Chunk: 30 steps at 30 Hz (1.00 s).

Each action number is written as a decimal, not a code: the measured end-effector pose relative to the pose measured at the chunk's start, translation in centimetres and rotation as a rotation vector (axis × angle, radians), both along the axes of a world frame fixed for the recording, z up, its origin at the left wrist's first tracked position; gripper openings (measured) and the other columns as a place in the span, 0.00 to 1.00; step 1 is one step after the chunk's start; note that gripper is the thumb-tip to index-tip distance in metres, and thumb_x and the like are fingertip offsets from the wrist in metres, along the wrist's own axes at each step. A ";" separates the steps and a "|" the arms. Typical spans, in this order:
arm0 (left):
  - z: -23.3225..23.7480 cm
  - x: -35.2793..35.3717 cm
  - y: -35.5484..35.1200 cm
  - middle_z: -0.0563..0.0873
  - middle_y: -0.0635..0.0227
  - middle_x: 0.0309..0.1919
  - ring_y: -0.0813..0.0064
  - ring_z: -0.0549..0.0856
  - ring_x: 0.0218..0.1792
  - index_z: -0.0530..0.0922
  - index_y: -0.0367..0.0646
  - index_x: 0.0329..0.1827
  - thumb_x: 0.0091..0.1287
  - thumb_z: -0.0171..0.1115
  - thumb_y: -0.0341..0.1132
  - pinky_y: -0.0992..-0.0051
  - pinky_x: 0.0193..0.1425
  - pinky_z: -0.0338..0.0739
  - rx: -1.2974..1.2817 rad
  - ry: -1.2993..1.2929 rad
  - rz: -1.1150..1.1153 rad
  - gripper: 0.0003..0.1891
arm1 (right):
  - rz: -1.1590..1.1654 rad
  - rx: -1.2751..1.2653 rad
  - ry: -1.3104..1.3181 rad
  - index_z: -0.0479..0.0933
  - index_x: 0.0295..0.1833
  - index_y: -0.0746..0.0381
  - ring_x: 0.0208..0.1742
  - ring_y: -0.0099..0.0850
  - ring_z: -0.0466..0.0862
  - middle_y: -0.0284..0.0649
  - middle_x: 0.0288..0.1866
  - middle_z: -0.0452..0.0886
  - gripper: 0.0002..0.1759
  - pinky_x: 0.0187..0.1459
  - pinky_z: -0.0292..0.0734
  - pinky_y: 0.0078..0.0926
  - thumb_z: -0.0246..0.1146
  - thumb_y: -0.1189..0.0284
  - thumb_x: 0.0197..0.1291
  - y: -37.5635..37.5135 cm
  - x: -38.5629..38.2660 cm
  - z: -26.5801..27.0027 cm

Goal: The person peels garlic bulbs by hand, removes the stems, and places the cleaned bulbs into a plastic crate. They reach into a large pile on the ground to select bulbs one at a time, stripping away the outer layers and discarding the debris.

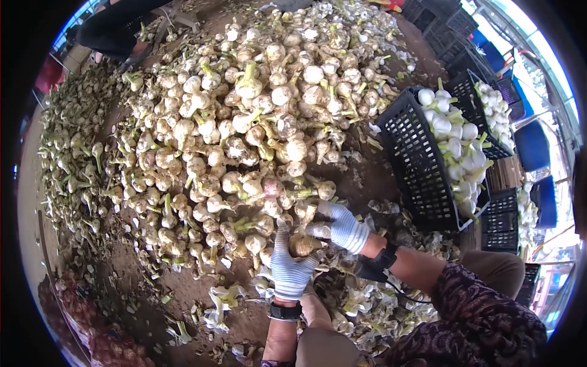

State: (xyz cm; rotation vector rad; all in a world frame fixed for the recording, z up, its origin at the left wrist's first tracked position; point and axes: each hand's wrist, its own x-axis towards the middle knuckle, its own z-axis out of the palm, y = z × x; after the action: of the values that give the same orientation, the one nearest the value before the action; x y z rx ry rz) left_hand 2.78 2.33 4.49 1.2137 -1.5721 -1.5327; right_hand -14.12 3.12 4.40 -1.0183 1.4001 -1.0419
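A brownish garlic bulb [302, 245] is held low at the near edge of a large heap of garlic [244, 147]. My left hand [291, 269], in a blue-and-white striped glove, curves around its left and near sides. From the right, my right hand [343, 228], gloved alike, has its fingers closed in at the bulb's upper side. Some right fingertips are partly hidden, and a pale, dry-looking piece shows by them. Many bulbs in the heap are soil-stained, with short green stems.
Cleaned white garlic [455, 137] fills a black plastic crate [416, 165] at right, with more crates behind. Peeled skins [361, 300] litter the ground by my legs. Smaller garlic [73, 159] lies at far left, near red mesh sacks [92, 324]. Another person's dark-clothed leg [110, 33] shows top left.
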 end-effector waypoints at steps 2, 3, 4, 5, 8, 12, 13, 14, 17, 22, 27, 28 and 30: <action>0.3 0.0 0.3 0.81 0.62 0.46 0.74 0.81 0.43 0.60 0.34 0.66 0.43 0.76 0.33 0.75 0.51 0.77 -0.037 -0.037 0.017 0.46 | 0.034 -0.006 -0.012 0.70 0.58 0.65 0.46 0.22 0.75 0.38 0.46 0.77 0.28 0.50 0.73 0.24 0.69 0.68 0.53 0.2 -0.1 0.2; 0.4 0.0 0.5 0.81 0.61 0.45 0.72 0.81 0.43 0.61 0.33 0.65 0.43 0.76 0.34 0.74 0.51 0.77 -0.072 -0.064 0.031 0.45 | 0.042 0.060 -0.015 0.69 0.60 0.65 0.47 0.25 0.75 0.40 0.47 0.76 0.31 0.50 0.73 0.25 0.70 0.66 0.53 0.3 0.3 1.8; -0.3 0.0 0.6 0.81 0.59 0.45 0.70 0.81 0.43 0.63 0.33 0.63 0.41 0.76 0.35 0.73 0.50 0.77 0.053 -0.005 0.009 0.44 | 0.044 0.118 -0.006 0.68 0.62 0.65 0.49 0.27 0.75 0.42 0.49 0.76 0.33 0.51 0.73 0.27 0.70 0.64 0.52 0.2 0.4 2.8; -0.3 0.1 0.7 0.81 0.56 0.45 0.67 0.82 0.43 0.61 0.32 0.65 0.42 0.74 0.33 0.72 0.49 0.77 -0.055 -0.083 -0.011 0.44 | 0.078 0.027 0.036 0.66 0.64 0.64 0.51 0.32 0.75 0.46 0.51 0.75 0.36 0.52 0.73 0.31 0.69 0.62 0.53 0.5 0.0 1.7; 1.7 -0.3 0.8 0.81 0.55 0.47 0.66 0.83 0.46 0.60 0.30 0.66 0.41 0.74 0.31 0.72 0.49 0.77 -0.120 -0.155 0.034 0.46 | 0.059 -0.048 0.135 0.69 0.59 0.66 0.48 0.30 0.76 0.45 0.47 0.78 0.27 0.52 0.73 0.29 0.67 0.68 0.55 1.0 -0.1 1.3; 1.9 -0.2 0.8 0.80 0.58 0.49 0.70 0.81 0.48 0.59 0.32 0.67 0.41 0.77 0.30 0.74 0.53 0.76 0.092 0.080 -0.053 0.48 | 0.067 -0.029 -0.040 0.66 0.62 0.70 0.46 0.21 0.74 0.38 0.47 0.79 0.30 0.50 0.74 0.21 0.67 0.75 0.54 1.4 -0.6 1.1; 1.8 -0.3 0.9 0.79 0.59 0.48 0.71 0.80 0.47 0.59 0.32 0.66 0.41 0.79 0.35 0.74 0.53 0.76 0.060 0.099 -0.027 0.49 | 0.085 -0.085 0.006 0.66 0.62 0.69 0.47 0.21 0.75 0.37 0.47 0.79 0.31 0.51 0.74 0.20 0.68 0.75 0.54 1.1 -0.6 0.6; 1.8 -0.4 1.0 0.78 0.60 0.48 0.72 0.79 0.46 0.60 0.33 0.66 0.40 0.81 0.40 0.74 0.52 0.75 0.026 0.119 0.001 0.51 | 0.086 -0.094 0.003 0.66 0.62 0.69 0.47 0.21 0.75 0.37 0.47 0.79 0.31 0.51 0.74 0.20 0.68 0.75 0.54 1.4 -0.8 0.2; 1.6 -0.5 1.3 0.77 0.59 0.50 0.71 0.79 0.48 0.55 0.33 0.69 0.41 0.81 0.37 0.73 0.54 0.75 0.042 0.126 -0.038 0.53 | 0.060 -0.007 -0.036 0.69 0.60 0.68 0.47 0.22 0.77 0.38 0.46 0.80 0.29 0.50 0.74 0.20 0.69 0.69 0.55 1.5 -0.8 1.7; 1.3 -0.8 1.5 0.77 0.59 0.50 0.73 0.79 0.48 0.52 0.32 0.70 0.43 0.78 0.32 0.74 0.53 0.76 0.129 0.249 -0.048 0.52 | 0.060 -0.061 -0.125 0.69 0.60 0.67 0.46 0.23 0.77 0.39 0.47 0.81 0.25 0.52 0.73 0.22 0.65 0.71 0.58 2.1 -1.1 0.8; 1.9 -1.3 1.2 0.78 0.62 0.48 0.71 0.80 0.46 0.60 0.35 0.64 0.42 0.76 0.26 0.72 0.51 0.78 0.281 0.484 0.081 0.44 | 0.113 -0.215 0.053 0.74 0.55 0.68 0.41 0.23 0.76 0.43 0.48 0.80 0.23 0.44 0.75 0.22 0.65 0.74 0.52 2.4 -1.9 2.0; 1.4 -1.1 1.1 0.77 0.62 0.49 0.70 0.80 0.47 0.60 0.35 0.64 0.42 0.76 0.28 0.71 0.51 0.78 0.339 0.553 0.117 0.44 | 0.100 -0.135 -0.023 0.75 0.54 0.68 0.40 0.23 0.76 0.43 0.47 0.80 0.22 0.42 0.76 0.23 0.65 0.75 0.51 2.4 -2.1 2.1; 0.3 -1.0 2.0 0.76 0.61 0.52 0.64 0.79 0.49 0.65 0.39 0.63 0.43 0.76 0.38 0.67 0.55 0.76 0.574 0.783 0.194 0.42 | 0.145 -0.032 -0.110 0.72 0.58 0.66 0.38 0.21 0.74 0.36 0.37 0.80 0.26 0.43 0.74 0.23 0.66 0.74 0.52 2.4 -2.1 2.9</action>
State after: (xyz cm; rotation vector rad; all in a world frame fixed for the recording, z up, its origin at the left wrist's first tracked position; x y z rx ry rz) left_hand 1.78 4.29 4.78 0.8185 -0.5114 -2.0472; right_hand -16.26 5.54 7.26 -1.0540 1.2062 -1.0013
